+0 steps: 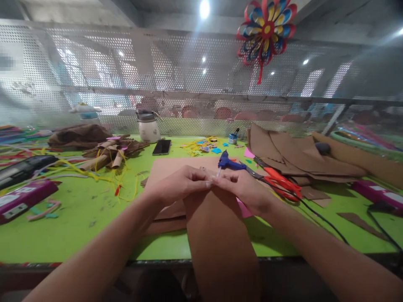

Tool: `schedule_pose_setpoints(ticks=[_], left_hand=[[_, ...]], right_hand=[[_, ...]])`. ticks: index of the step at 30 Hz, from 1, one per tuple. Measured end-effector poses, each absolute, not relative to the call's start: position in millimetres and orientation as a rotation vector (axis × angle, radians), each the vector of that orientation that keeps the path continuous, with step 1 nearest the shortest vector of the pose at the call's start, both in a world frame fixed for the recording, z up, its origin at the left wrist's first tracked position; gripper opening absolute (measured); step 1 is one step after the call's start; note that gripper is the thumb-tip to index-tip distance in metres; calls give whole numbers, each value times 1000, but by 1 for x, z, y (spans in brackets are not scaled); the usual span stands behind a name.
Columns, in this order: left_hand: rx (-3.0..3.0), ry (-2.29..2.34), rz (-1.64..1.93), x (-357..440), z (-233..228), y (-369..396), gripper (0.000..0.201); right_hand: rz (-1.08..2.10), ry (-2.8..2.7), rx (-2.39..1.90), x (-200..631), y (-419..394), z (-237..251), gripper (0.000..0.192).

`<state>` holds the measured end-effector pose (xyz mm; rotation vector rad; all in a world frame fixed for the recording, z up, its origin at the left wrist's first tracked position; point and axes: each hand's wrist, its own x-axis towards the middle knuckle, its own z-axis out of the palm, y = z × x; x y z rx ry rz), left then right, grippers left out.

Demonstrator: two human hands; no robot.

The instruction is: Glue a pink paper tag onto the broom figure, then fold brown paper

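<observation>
My left hand [184,181] and my right hand [241,184] meet in the middle of the view, fingertips pinched on the upper end of a long brown paper strip [222,243]. The strip hangs toward me and past the table's front edge. Just beyond my fingers lies a blue glue gun [231,161], its nozzle close to the fingertips. More brown paper [168,167] lies flat under and behind my hands. Scissors with orange handles [281,184] rest to the right of my right hand. A bit of pink paper [244,208] shows beneath that hand.
On the green table [103,230] stand a white jug [149,126] and a small blue jar [233,138]. A phone [161,147] lies nearby. Brown paper sheets [292,155] pile up at right. Purple power strips [27,200] lie at both sides, and a black cord [324,220] crosses the right.
</observation>
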<state>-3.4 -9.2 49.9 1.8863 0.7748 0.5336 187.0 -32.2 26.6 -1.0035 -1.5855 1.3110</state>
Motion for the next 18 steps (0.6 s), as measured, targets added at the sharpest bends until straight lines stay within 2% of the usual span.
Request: schedule_pose_setpoints(ticks=[3,10,18], left_hand=[[1857,788,537,-2,50,-11,25],[1770,745,511,-10,52,-8,27],[1730,754,493,-13,50,-6,28]], right_hand=[[1172,-1567,-1049,183,-34,20,35],[1332,-1388,-970,192,-28,23,25],[1264,-1445,-991,200,-26,30,27]])
